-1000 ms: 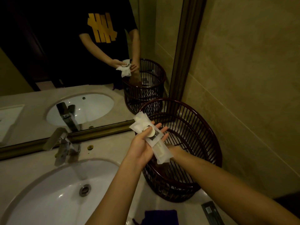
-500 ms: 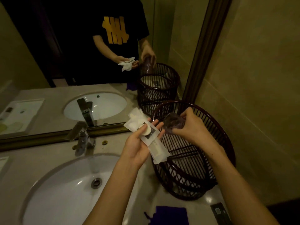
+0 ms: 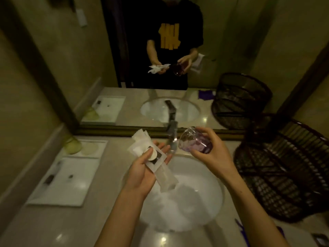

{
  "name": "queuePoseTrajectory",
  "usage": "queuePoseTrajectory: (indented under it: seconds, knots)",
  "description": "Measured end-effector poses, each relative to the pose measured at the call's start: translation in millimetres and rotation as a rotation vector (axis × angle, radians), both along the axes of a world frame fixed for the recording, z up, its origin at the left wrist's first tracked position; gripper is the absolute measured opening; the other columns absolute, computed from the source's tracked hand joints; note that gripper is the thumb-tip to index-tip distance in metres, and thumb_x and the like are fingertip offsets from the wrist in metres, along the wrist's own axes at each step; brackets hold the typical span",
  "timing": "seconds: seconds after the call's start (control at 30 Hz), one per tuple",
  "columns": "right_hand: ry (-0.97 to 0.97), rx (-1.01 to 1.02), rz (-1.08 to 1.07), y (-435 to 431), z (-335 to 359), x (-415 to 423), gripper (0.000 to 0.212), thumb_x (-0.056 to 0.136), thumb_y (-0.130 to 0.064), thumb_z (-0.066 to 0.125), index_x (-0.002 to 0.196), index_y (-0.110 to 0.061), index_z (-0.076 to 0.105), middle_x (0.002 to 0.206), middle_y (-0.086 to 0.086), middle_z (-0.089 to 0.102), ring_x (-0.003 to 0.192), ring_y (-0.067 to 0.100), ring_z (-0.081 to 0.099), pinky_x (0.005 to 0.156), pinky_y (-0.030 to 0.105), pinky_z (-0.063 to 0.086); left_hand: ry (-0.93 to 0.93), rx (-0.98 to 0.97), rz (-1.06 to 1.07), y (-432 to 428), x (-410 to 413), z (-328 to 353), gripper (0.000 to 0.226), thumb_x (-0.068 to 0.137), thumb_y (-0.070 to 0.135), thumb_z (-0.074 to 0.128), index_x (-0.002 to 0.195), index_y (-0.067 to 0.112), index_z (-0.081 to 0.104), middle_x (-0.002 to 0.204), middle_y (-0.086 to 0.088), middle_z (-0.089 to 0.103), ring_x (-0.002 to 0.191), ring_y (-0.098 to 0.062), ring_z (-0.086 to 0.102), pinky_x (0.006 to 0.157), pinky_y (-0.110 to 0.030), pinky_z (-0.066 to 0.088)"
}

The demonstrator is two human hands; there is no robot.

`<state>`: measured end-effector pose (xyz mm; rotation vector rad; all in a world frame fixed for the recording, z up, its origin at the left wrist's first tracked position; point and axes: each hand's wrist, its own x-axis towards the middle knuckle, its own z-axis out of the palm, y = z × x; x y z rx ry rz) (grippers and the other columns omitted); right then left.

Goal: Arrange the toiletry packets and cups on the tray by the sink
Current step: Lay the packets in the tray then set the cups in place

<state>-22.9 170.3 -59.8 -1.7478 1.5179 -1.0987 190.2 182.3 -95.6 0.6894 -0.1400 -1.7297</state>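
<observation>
My left hand (image 3: 142, 172) holds a bunch of white toiletry packets (image 3: 151, 157) over the sink basin (image 3: 204, 202), thumb pressed on a small round item on top. My right hand (image 3: 211, 152) grips a purple glass cup (image 3: 195, 143), tilted on its side, above the basin's far rim. A white rectangular tray (image 3: 78, 179) lies on the counter to the left of the sink, with a few small dark items on it. A yellowish upturned cup (image 3: 73, 146) stands on a second white tray section just behind it.
A dark slatted basket (image 3: 284, 168) stands on the counter at the right, against the wall. The chrome tap (image 3: 171, 138) rises behind the basin, before the mirror. A purple cloth (image 3: 243, 230) and a small dark object (image 3: 320, 241) lie at the counter's near right edge.
My view has swung left from the basket to the sink and tray. My right hand lifted the purple cup out of the basket and carried it left over the basin. The left hand keeps the packets.
</observation>
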Motion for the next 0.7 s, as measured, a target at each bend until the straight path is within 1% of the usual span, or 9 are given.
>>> queuePoseTrajectory:
  seconds: [0.07, 0.17, 0.3, 0.4, 0.47, 0.53, 0.6, 0.63, 0.7]
  knots:
    - [0.011, 0.031, 0.067, 5, -16, 47, 0.068, 0.076, -0.025, 0.084, 0.131, -0.046, 0.050, 0.127, -0.014, 0.059, 0.111, 0.004, 0.063, 0.088, 0.032, 0.060, -0.020, 0.036, 0.058, 18, 52, -7, 0.037, 0.100, 0.007, 0.045, 0.135, 0.002, 0.053, 0.136, -0.026, 0.059, 0.117, -0.039, 0.064, 0.092, -0.053, 0.056]
    - [-0.021, 0.081, 0.175, 13, -36, 109, 0.065, 0.076, -0.021, 0.083, 0.131, -0.040, 0.053, 0.129, -0.012, 0.060, 0.114, 0.005, 0.062, 0.090, 0.031, 0.060, -0.002, 0.083, 0.145, 46, 116, -15, 0.038, 0.100, 0.007, 0.044, 0.137, 0.001, 0.051, 0.138, -0.026, 0.057, 0.122, -0.041, 0.060, 0.089, -0.052, 0.058]
    - [0.057, 0.120, 0.252, 6, -62, 179, 0.069, 0.070, -0.034, 0.080, 0.133, -0.039, 0.052, 0.128, -0.011, 0.058, 0.111, 0.004, 0.060, 0.089, 0.028, 0.058, 0.013, 0.119, 0.228, 72, 174, -25, 0.040, 0.101, 0.007, 0.041, 0.140, 0.002, 0.048, 0.139, -0.026, 0.055, 0.125, -0.040, 0.056, 0.089, -0.051, 0.056]
    - [0.098, 0.152, 0.281, -11, -83, 223, 0.068, 0.069, -0.034, 0.083, 0.130, -0.034, 0.052, 0.122, -0.006, 0.059, 0.105, 0.006, 0.062, 0.083, 0.023, 0.059, 0.015, 0.136, 0.282, 82, 200, -34, 0.042, 0.099, 0.008, 0.043, 0.140, 0.003, 0.048, 0.139, -0.025, 0.056, 0.126, -0.040, 0.057, 0.090, -0.051, 0.057]
    - [0.131, 0.189, 0.300, -30, -94, 252, 0.068, 0.067, -0.035, 0.083, 0.128, -0.032, 0.051, 0.120, -0.003, 0.061, 0.103, 0.010, 0.063, 0.082, 0.028, 0.060, 0.030, 0.147, 0.315, 84, 214, -40, 0.043, 0.097, 0.009, 0.045, 0.140, 0.003, 0.049, 0.138, -0.026, 0.058, 0.125, -0.040, 0.058, 0.091, -0.052, 0.056]
    - [0.193, 0.229, 0.316, -55, -105, 280, 0.069, 0.068, -0.034, 0.083, 0.127, -0.025, 0.050, 0.116, -0.002, 0.061, 0.102, 0.017, 0.063, 0.083, 0.035, 0.059, 0.038, 0.160, 0.341, 84, 225, -44, 0.045, 0.095, 0.009, 0.047, 0.139, 0.003, 0.050, 0.137, -0.025, 0.058, 0.123, -0.041, 0.060, 0.093, -0.054, 0.054]
    - [0.265, 0.247, 0.335, -83, -114, 307, 0.070, 0.067, -0.035, 0.083, 0.126, -0.019, 0.050, 0.111, -0.001, 0.062, 0.101, 0.022, 0.064, 0.084, 0.041, 0.058, 0.033, 0.168, 0.379, 82, 234, -48, 0.043, 0.098, 0.008, 0.044, 0.139, 0.002, 0.050, 0.136, -0.026, 0.060, 0.120, -0.040, 0.062, 0.094, -0.055, 0.052]
    - [0.305, 0.251, 0.349, -98, -119, 321, 0.071, 0.067, -0.035, 0.084, 0.127, -0.017, 0.051, 0.112, 0.002, 0.064, 0.101, 0.025, 0.065, 0.084, 0.040, 0.057, 0.019, 0.171, 0.403, 80, 238, -50, 0.042, 0.100, 0.007, 0.042, 0.140, 0.001, 0.049, 0.135, -0.026, 0.060, 0.119, -0.040, 0.062, 0.093, -0.054, 0.053]
    - [0.400, 0.270, 0.386, -127, -129, 349, 0.069, 0.068, -0.031, 0.082, 0.128, -0.017, 0.052, 0.118, 0.008, 0.065, 0.102, 0.029, 0.064, 0.083, 0.035, 0.054, 0.008, 0.177, 0.453, 74, 247, -53, 0.042, 0.100, 0.006, 0.040, 0.140, 0.000, 0.049, 0.134, -0.026, 0.061, 0.118, -0.041, 0.063, 0.088, -0.052, 0.058]
